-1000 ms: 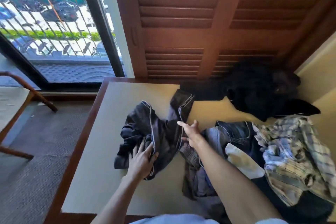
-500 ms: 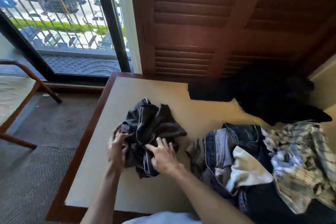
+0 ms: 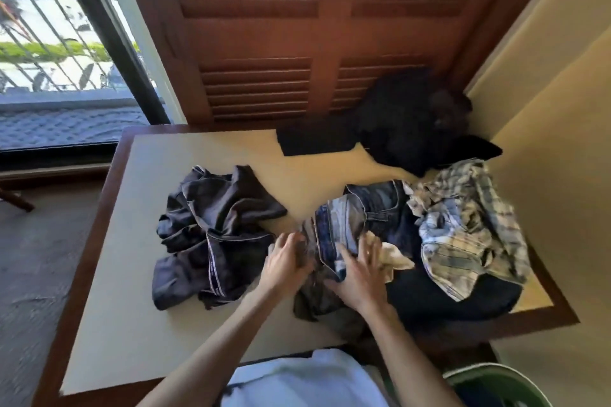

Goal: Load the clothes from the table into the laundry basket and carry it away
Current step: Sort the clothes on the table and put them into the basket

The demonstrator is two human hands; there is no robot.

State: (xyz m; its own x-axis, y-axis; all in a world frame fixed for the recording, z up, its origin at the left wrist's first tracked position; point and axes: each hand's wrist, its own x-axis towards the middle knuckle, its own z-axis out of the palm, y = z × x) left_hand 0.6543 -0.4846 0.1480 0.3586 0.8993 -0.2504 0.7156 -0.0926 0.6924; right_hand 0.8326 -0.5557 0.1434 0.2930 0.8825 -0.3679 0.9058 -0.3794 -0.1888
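A crumpled dark grey garment with white piping [image 3: 215,235] lies loose on the left half of the table [image 3: 109,334]. To its right is a pile: blue jeans [image 3: 367,211], a grey-brown garment [image 3: 314,301] under them, a white cloth [image 3: 395,259], a plaid shirt [image 3: 463,235] and dark cloth beneath. A black garment [image 3: 410,129] lies at the back. My left hand [image 3: 284,264] curls its fingers into the grey-brown garment at the pile's left edge. My right hand [image 3: 358,271] lies flat with its fingers spread on the jeans. The green laundry basket's rim [image 3: 496,377] shows at bottom right.
Brown louvered shutters [image 3: 297,26] stand behind the table and a cream wall [image 3: 545,109] closes the right side. A glass door [image 3: 49,43] onto a balcony is at the left, with carpet [image 3: 33,274] below and a wooden chair leg [image 3: 13,200].
Both hands let go of the dark grey piped garment, which now lies bunched on the table, and moved right onto the jeans pile. The view shifted right and down, revealing the basket rim.
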